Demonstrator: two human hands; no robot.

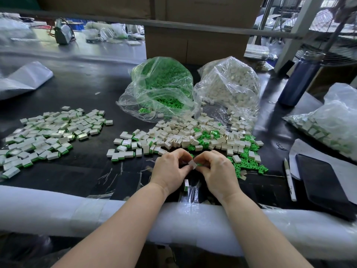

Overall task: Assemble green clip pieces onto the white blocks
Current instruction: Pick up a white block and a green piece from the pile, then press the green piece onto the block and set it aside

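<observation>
- left hand (170, 167) low centre over the counter (77, 89), fingers curled, pinching a white block (192, 164) at the fingertips
- right hand (216, 169) just beside it, fingers curled, pinching a green clip piece (200, 164) against the block's right side; whether the clip is seated cannot be told
- the two hands meet at the block, held above the black counter surface, forearms crossing a white foam edge pad (58, 206)
- one finished block with green edge (186, 184) lies on the counter just below the hands
- loose heap of white blocks and green clips (193, 136) just behind the hands, more green clips (247, 163) spread to the right
- pile of assembled blocks (48, 136) at left, well apart from the hands
- clear bag of green clips (160, 82) and clear bag of white blocks (229, 88) side by side behind the heap, both open toward it
- another bag of parts (328, 128) at far right
- blue bottle (301, 78) upright at back right
- white pen (289, 179) and dark tablet (326, 182) on paper at right
- cardboard box (195, 45) behind the bags
</observation>
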